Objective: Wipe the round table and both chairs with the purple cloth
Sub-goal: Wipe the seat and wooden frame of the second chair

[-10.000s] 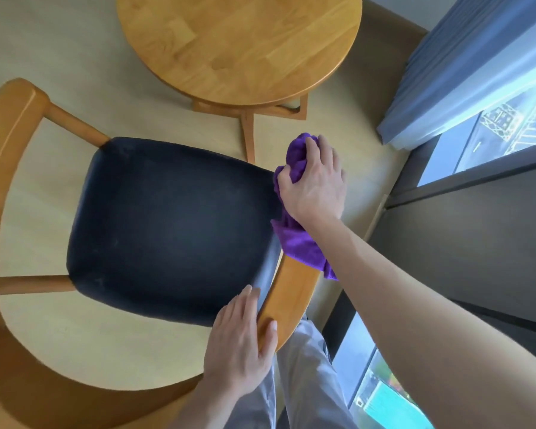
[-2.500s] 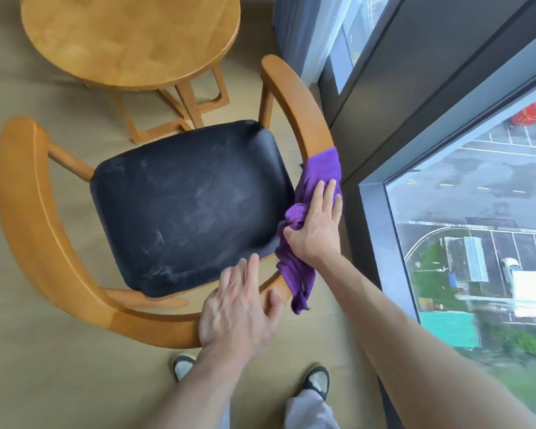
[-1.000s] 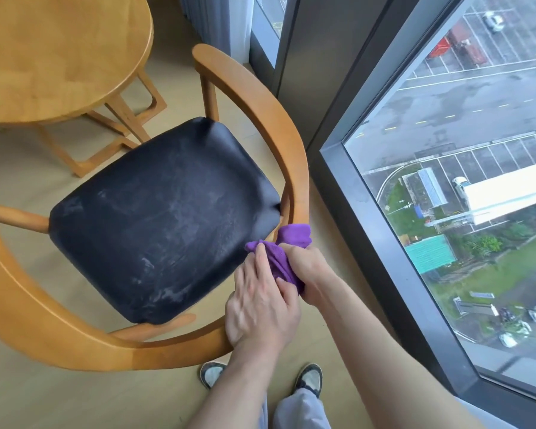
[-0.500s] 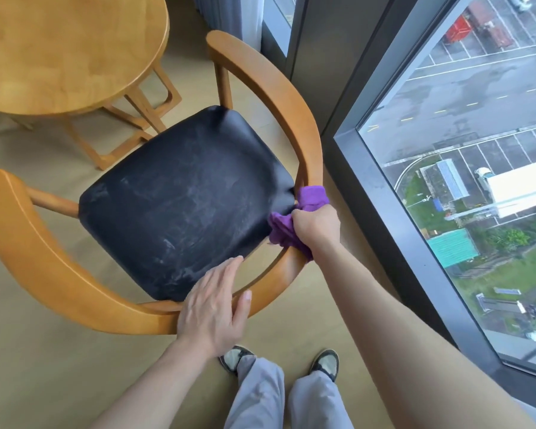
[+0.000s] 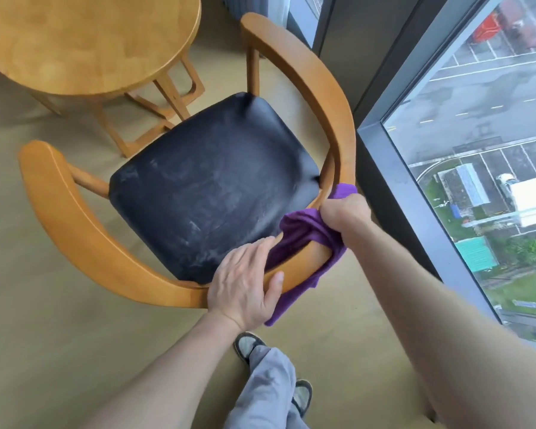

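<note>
The purple cloth [image 5: 304, 239] is bunched around the curved wooden back rail of the armchair with the black padded seat [image 5: 205, 187], draped over the rail's top edge with one tail hanging down its outer face toward the floor. The right hand [image 5: 345, 213] grips the cloth in a closed fist at the bend where the back rail turns into the window-side armrest. The left hand [image 5: 245, 286] lies on the rail just beside it — fingers fairly straight over the inner edge, thumb hooked over the outer edge, fingertips touching the cloth. The seat's dark surface shows pale streaks and smudges. The round wooden table [image 5: 84, 41] stands beyond the chair, its rim close to the chair's front edge but apart from it. The window-side armrest runs near the dark window frame [image 5: 381, 156], leaving only a narrow strip of floor there, while the beige floor [image 5: 28, 320] lies open on the far side of the chair. The person's grey trousers [image 5: 266, 394] and shoes show just behind the back rail.
</note>
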The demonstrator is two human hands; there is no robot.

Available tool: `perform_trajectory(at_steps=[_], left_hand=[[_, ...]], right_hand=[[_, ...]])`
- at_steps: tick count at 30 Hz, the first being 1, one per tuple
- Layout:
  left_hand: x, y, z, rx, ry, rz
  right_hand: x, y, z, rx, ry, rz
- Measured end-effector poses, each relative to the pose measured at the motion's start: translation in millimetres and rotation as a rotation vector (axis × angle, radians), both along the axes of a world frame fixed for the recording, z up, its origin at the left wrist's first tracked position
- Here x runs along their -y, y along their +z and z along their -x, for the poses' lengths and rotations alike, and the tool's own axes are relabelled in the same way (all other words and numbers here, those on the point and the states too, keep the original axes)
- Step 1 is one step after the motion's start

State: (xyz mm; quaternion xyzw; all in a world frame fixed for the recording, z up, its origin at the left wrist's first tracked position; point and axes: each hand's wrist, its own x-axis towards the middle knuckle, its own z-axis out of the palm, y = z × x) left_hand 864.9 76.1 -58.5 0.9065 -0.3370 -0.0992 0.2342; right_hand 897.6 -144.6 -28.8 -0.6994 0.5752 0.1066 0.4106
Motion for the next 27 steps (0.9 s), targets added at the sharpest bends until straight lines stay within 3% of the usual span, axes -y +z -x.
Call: perform_trajectory(at_steps=[8, 12, 17, 19, 23, 27], left_hand=[[-2.6, -3.5, -2.0, -0.058, -0.018, -0.054], [-5.4, -7.9, -2.6, -0.069, -0.024, -0.012], [-12.4, -7.9, -8.8, -0.168, -0.132, -0.012], [-36.1, -14.4, -21.9, -0.168, -0.25, -0.128], [-91.7, -25.3, -60.8, 0.018, -0.435, -0.464], [-118.2, -26.4, -85.3, 0.097, -0.502, -0.565]], right_hand=[[-51.2, 5.2, 27.3, 0.182, -0.221, 0.046], [-74.7, -1.5, 34.1, 0.124, -0.247, 0.115], [-57.2, -3.9, 23.0, -0.009, -0.366, 0.046], [-50.0, -0.7, 16.0, -0.053, -0.388, 0.058], [-33.5, 0.3, -0.4, -0.124, -0.346, 0.079], [-41.6, 2.9, -3.4, -0.129, -0.331, 0.199]])
